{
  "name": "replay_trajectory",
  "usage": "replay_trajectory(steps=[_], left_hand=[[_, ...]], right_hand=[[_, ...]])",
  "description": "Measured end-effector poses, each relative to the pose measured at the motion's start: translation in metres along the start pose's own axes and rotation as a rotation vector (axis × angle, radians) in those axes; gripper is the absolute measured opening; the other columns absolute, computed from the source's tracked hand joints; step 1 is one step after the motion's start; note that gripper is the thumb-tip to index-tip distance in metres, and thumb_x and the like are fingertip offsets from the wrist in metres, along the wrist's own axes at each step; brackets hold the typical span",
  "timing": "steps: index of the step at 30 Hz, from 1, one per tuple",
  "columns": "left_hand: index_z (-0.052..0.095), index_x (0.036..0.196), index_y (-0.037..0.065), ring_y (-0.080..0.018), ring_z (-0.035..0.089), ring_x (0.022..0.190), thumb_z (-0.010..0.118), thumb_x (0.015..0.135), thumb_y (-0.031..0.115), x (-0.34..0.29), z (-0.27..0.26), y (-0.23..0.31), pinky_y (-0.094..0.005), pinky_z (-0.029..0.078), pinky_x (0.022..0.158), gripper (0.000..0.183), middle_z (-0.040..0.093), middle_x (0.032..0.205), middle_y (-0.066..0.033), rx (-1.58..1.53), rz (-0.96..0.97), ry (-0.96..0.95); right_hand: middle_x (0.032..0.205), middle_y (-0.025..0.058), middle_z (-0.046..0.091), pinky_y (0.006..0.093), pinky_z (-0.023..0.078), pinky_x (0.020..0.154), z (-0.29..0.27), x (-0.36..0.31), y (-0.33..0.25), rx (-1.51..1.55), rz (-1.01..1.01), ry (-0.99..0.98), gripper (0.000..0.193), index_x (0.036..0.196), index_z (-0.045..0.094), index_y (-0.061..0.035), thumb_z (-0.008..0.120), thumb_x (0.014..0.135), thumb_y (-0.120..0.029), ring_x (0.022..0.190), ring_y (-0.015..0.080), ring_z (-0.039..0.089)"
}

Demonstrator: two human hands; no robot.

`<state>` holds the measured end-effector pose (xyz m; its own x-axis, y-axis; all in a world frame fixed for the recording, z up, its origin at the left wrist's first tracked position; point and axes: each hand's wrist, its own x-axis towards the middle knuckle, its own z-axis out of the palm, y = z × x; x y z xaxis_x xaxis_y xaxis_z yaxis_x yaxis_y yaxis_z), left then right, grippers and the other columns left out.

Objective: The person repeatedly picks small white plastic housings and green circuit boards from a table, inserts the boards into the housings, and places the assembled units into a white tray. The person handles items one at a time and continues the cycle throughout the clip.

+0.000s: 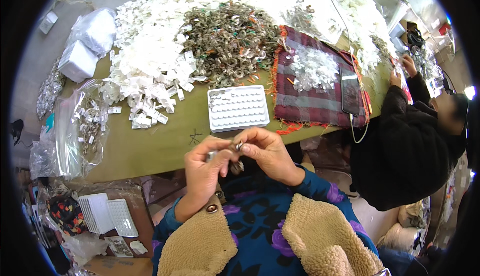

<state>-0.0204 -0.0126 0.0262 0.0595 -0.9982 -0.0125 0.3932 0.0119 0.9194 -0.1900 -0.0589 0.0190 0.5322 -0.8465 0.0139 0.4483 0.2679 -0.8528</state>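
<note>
My left hand [204,168] and my right hand [267,153] meet in front of my chest, just below the table's near edge. Between my right thumb and forefinger is a small shiny metal ring [239,146]. Closed fingers of my left hand hold a few small brownish-metallic pieces [236,168], which look like more rings; they are partly hidden. Just beyond my hands a white plastic tray [238,126] with rows of rounded slots lies on the table. Small metallic pieces sit in its far left part. Behind it rises a heap of small ring-like pieces [227,43].
White tags [150,71] are heaped on the green table [150,148]. A plaid cloth [295,108] at right carries clear bits [315,68] and a cabled phone [349,91]. Plastic bags [75,136] lie left. Another person [405,146] works at right. More trays [121,217] rest lower left.
</note>
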Motion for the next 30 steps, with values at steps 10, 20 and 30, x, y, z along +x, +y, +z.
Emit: replay_trajectory(steps=[10,20,30], left_hand=[[0.068,0.112,0.001,-0.0035,0.051,0.06,0.071,0.089,0.003,-0.007,-0.005,-0.009,-0.0183,0.039,0.052,0.023,0.06,0.082,0.0008,0.168,0.029,-0.091],[0.068,0.101,0.002,-0.0251,0.061,0.075,0.07,0.086,0.002,-0.014,-0.016,0.008,-0.0323,0.049,0.067,0.015,0.063,0.084,-0.0086,0.558,0.253,-0.283],[0.065,0.098,0.004,-0.0303,0.061,0.066,0.075,0.081,0.011,0.034,-0.091,0.018,-0.0378,0.049,0.056,0.02,0.061,0.083,-0.0113,1.427,0.511,0.49]], right_hand=[[0.077,0.0049,0.059,0.0257,0.039,0.052,-0.004,-0.007,0.009,0.363,0.346,0.001,0.01,0.099,0.061,-0.0001,0.066,0.094,-0.008,0.048,0.0051,0.038],[0.082,0.0138,0.068,0.0266,0.041,0.052,-0.02,-0.015,0.004,0.266,0.536,-0.064,0.011,0.098,0.066,0.0042,0.069,0.09,-0.004,0.052,0.0087,0.046],[0.082,0.0132,0.07,0.02,0.041,0.049,-0.023,-0.017,0.001,-0.168,0.252,0.091,0.006,0.095,0.063,0.004,0.064,0.091,0.0,0.059,0.0077,0.054]])
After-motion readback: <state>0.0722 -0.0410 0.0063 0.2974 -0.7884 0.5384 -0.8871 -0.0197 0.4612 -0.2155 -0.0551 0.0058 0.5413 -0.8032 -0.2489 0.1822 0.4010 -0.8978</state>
